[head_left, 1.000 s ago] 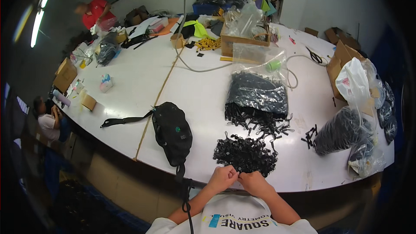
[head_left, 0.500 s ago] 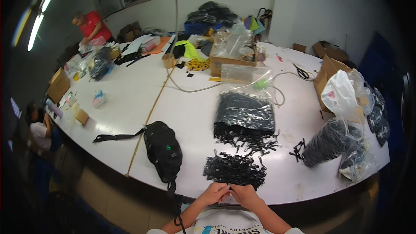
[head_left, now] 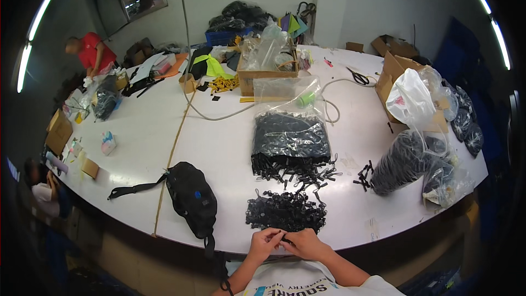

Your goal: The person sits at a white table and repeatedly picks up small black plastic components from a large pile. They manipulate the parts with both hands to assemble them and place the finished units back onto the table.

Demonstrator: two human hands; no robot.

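Since a second ago: both hands have slid down toward the bottom edge of the view as the head tipped up, so more of the far wall shows; the fingers stay bunched on the same spot.

Left hand: curled in, fingertips pinching a small black plastic piece at the near table edge.

Right hand: pressed up against the left, thumb and fingers closed on the same piece from the other side. Hands together, touching.

Where the piece sits: between the two sets of fingertips, just off the white table, right in front of the person's chest.

Loose pile: a heap of like black pieces lies just beyond the hands, near but not touching them.

Open clear bag: farther back, stuffed with black pieces, some spilling from its mouth toward the pile.

Further stock: a bulging clear bag of black parts well off to the right, a few strays beside it.

Progress, my read: early going. One piece in hand, and the pile plus bags look largely untouched; I can't tell which heap is finished work, if any.

Bystanders on the table: black waist pouch left of the pile, strap trailing; cardboard box mid-table.

Elsewhere: a person in a red top bends over the far left end.
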